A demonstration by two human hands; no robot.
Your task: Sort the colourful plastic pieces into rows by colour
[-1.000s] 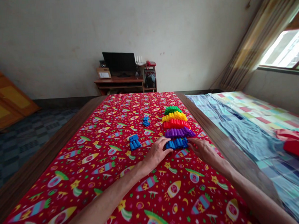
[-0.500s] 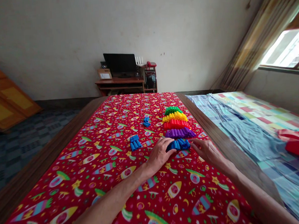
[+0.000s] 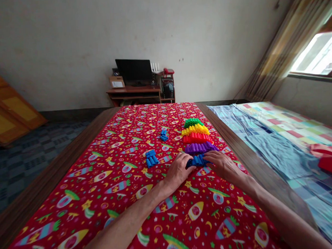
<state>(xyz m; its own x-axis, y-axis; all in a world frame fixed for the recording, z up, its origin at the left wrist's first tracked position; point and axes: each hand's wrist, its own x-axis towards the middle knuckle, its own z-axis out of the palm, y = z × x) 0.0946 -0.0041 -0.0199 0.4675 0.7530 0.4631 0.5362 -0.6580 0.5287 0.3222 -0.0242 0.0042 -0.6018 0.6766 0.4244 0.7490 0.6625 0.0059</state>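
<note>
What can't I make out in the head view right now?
All in the head view:
- Left end of the blue row: partly hidden by the left hand.
- Its right end: covered by the right hand.
- Exact piece count in the green row: too small.
- Any writing on the cardboard box: too small.
- Red item: cut off by the right edge.

Daylight enters through the window [image 3: 312, 56] at upper right; its panes are overexposed. Illumination elsewhere is moderate: the wall [image 3: 220, 46] reads flat grey, and the floor [image 3: 60, 146] at left is dim. Wide-angle distortion tilts the wooden cabinet [image 3: 21, 107] at the left edge. Detail around the computer desk [image 3: 133, 89] is soft. Shadows on the tablecloth [image 3: 107, 170] are faint.
</note>
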